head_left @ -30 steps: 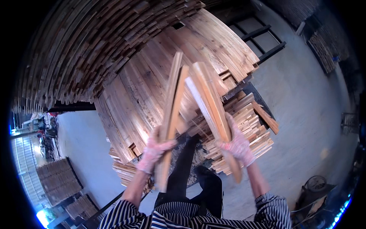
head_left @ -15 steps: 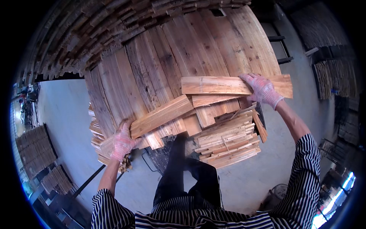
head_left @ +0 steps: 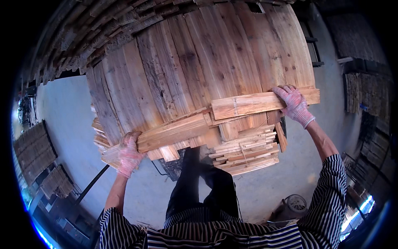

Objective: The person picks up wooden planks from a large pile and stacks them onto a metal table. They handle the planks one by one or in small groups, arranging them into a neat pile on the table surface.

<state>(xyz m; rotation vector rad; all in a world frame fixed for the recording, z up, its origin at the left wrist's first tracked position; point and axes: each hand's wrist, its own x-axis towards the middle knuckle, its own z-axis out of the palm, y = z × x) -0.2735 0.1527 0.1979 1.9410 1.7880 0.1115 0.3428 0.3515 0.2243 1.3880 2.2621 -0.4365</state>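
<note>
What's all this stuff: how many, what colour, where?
Plank platform: one, brown, centre
Loose boards: several, tan, platform's near edge
Stick pile: one, tan, below boards
Timber stack: one, dark, upper left
Wood bundles: several, brown, far sides
Wheel: one, grey, lower right
Floor: one, grey, both sides
Trousers: one pair, black, bottom
Sleeves: two, dark striped, lower left and right
Left hand: one, pink glove, boards' left end
Right hand: one, pink glove, on boards

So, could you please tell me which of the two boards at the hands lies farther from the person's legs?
The board under the right hand; the other board, at the left hand, lies closer to the legs.
</note>
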